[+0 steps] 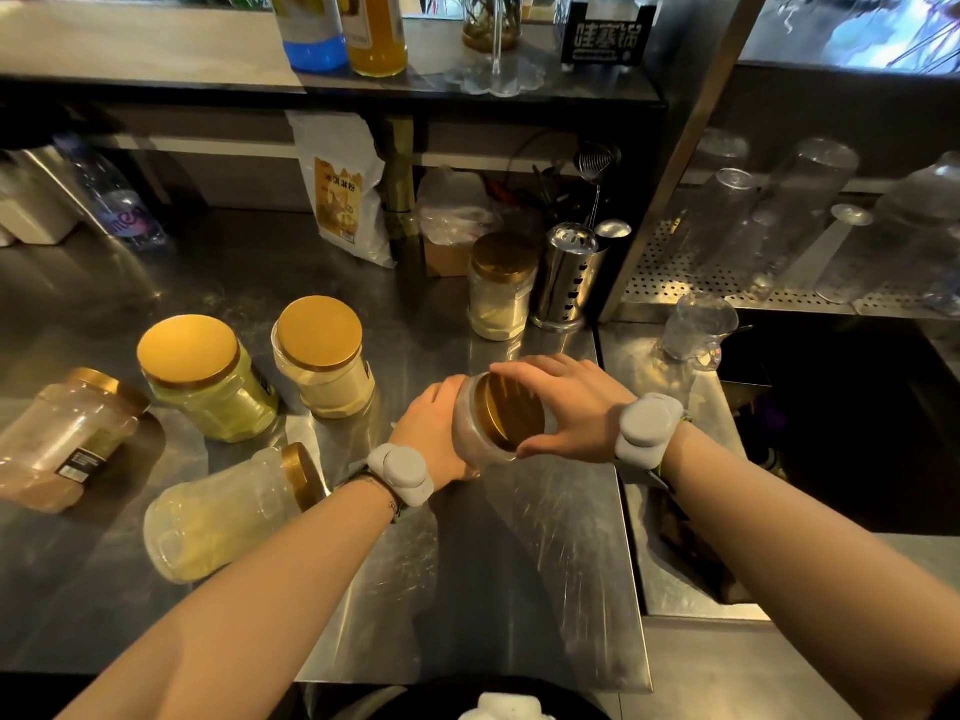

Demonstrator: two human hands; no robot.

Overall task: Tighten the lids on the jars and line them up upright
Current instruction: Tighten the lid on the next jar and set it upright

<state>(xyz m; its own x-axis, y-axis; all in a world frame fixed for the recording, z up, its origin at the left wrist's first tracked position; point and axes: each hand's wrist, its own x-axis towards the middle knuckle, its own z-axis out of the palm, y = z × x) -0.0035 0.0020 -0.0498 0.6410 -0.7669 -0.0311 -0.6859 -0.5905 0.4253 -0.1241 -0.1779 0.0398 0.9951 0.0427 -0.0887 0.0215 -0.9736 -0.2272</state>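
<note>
The steel counter (519,563) was bounded at the right of the frame by a seam, beyond which the sink (680,574) dropped away dark. Its near edge ran along the bottom of the frame. The widest bare stretch of steel was seen at lower centre, between the two forearms and below the hands.

Centre left was taken up by four jars. Two were stood upright side by side with gold lids on: a greenish-filled jar (208,381) and a pale-filled jar (322,361). Two were laid on their sides: a brown-filled jar (62,444) at the far left and a yellow-filled jar (218,517) at lower left, its lid end near the left wrist. A fifth jar (501,288) was stood upright at upper centre, just beside a perforated utensil holder (566,278). A clear measuring jug (698,330) was set at the sink's far corner.

At the centre of the frame the held jar (470,433) was tilted, its gold lid (511,413) turned toward the right of the frame. Its body was gripped by the left hand (431,433), whose fingers were hidden behind it. The lid was clasped by the right hand (571,407), with fingers curled over the upper rim and thumb pressed at the lower rim. Whether the jar touched the counter could not be told. Grey bands (402,472) were worn on both wrists.
</note>
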